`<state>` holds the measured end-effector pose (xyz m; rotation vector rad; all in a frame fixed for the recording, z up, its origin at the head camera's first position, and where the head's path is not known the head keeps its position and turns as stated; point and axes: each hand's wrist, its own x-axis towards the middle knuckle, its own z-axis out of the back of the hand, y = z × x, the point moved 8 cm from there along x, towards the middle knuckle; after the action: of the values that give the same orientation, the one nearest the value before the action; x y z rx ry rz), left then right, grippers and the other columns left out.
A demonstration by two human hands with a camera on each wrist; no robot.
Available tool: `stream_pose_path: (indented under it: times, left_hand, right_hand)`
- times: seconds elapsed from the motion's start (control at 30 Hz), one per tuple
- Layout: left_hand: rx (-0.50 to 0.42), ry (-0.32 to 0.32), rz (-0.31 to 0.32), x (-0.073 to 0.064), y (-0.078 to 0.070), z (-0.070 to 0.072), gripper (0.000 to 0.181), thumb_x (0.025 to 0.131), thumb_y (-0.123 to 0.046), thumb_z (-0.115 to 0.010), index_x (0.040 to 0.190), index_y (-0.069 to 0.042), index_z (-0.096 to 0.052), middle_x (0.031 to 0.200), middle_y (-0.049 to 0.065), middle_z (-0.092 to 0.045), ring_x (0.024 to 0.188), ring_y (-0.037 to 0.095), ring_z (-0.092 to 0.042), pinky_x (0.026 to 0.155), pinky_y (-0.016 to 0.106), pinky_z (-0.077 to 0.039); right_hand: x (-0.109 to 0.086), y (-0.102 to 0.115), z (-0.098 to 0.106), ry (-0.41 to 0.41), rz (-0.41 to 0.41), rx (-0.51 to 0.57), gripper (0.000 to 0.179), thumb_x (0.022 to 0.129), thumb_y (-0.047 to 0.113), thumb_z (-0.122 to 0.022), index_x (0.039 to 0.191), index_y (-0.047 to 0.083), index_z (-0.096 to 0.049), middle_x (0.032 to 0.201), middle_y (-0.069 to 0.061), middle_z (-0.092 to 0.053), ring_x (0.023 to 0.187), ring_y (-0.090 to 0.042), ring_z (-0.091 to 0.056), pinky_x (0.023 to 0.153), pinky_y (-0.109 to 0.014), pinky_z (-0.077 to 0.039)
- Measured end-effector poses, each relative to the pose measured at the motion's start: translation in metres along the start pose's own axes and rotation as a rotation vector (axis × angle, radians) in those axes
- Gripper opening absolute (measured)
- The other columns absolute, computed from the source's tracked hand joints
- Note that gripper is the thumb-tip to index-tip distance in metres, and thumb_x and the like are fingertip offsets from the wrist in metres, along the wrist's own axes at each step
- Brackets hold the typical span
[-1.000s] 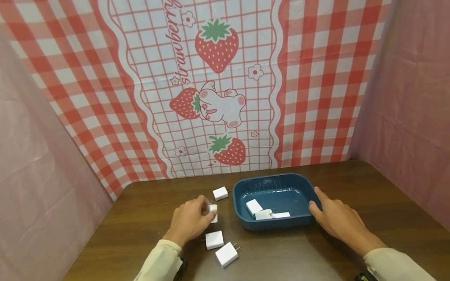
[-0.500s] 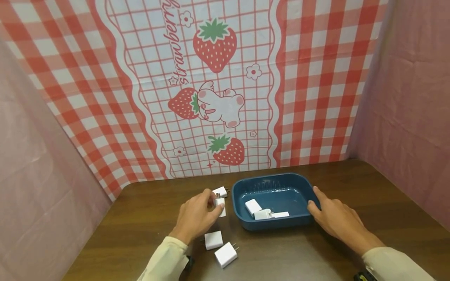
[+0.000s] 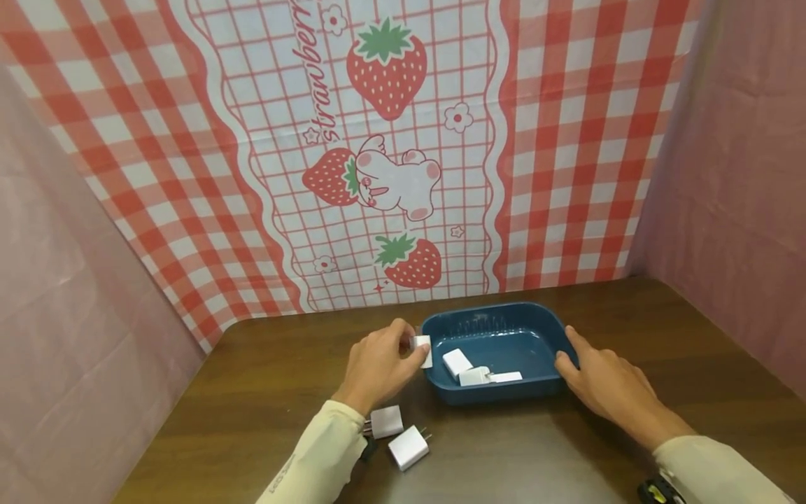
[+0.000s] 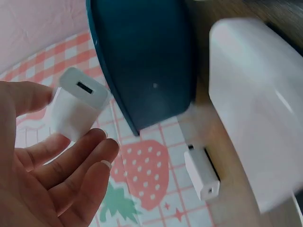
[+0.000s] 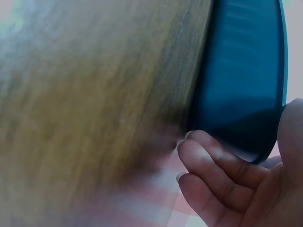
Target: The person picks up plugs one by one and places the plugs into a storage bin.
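Observation:
My left hand [image 3: 380, 364] pinches a white USB charger plug [image 3: 423, 350] between thumb and fingers, at the left rim of a blue plastic tray [image 3: 504, 394]. In the left wrist view the held charger [image 4: 75, 111] shows its USB slot and is above the table beside the tray wall [image 4: 147, 61]. My right hand [image 3: 607, 388] holds the tray's right end, the thumb at the rim and the fingers along the outer wall [image 5: 241, 61]. Inside the tray lie several white chargers [image 3: 457, 362], toward its near left part.
Two more white chargers, one [image 3: 386, 421] beside the left sleeve and one [image 3: 408, 448] nearer the front, lie on the brown wooden table [image 3: 504, 455]. Another charger [image 4: 202, 172] shows in the left wrist view. A strawberry-print cloth [image 3: 403, 175] hangs behind the table.
My left hand has carried the charger rightward and away from me, from the table's left side to the tray's left rim. The right hand keeps its place at the tray.

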<state>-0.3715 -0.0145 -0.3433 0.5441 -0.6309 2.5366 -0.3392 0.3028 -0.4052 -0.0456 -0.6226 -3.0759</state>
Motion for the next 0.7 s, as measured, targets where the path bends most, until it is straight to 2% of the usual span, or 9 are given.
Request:
stream_pose_path:
  times: [0.2, 0.37, 0.53, 0.7]
  left_hand:
    - [0.029, 0.028, -0.019, 0.006, -0.015, -0.011, 0.027, 0.092, -0.049, -0.066, 0.096, -0.023, -0.062, 0.072, -0.013, -0.057, 0.06, 0.004, -0.051, 0.054, 0.029, -0.041]
    - [0.053, 0.052, -0.016, 0.007, -0.015, -0.018, 0.03, 0.092, -0.053, -0.063, 0.095, -0.023, -0.062, 0.071, -0.014, -0.055, 0.059, 0.004, -0.051, 0.054, 0.028, -0.04]
    - [0.039, 0.054, -0.021, 0.009, -0.016, -0.02, 0.031, 0.092, -0.053, -0.063, 0.094, -0.023, -0.063, 0.071, -0.014, -0.056, 0.061, 0.004, -0.052, 0.056, 0.028, -0.041]
    - [0.017, 0.038, -0.053, 0.016, -0.027, -0.023, 0.029, 0.092, -0.051, -0.065, 0.092, -0.022, -0.063, 0.069, -0.014, -0.056, 0.06, 0.004, -0.051, 0.057, 0.027, -0.042]
  right_hand:
    - [0.001, -0.004, 0.001, 0.027, -0.014, -0.013, 0.075, 0.103, 0.048, -0.04, 0.158, 0.001, -0.018, 0.065, -0.006, -0.047, 0.062, -0.023, -0.048, 0.058, -0.044, -0.039]
    - [0.003, -0.003, 0.001, 0.012, -0.006, -0.02, 0.074, 0.103, 0.046, -0.042, 0.157, 0.0, -0.022, 0.069, -0.007, -0.054, 0.07, -0.026, -0.054, 0.064, -0.052, -0.045]
    - [0.002, -0.004, 0.001, 0.011, -0.008, -0.014, 0.075, 0.103, 0.047, -0.042, 0.157, 0.0, -0.022, 0.072, -0.009, -0.055, 0.07, -0.026, -0.054, 0.063, -0.051, -0.044]
    - [0.001, -0.005, 0.0, 0.014, -0.013, -0.006, 0.075, 0.103, 0.047, -0.041, 0.158, 0.001, -0.02, 0.066, -0.007, -0.048, 0.066, -0.025, -0.051, 0.06, -0.046, -0.042]
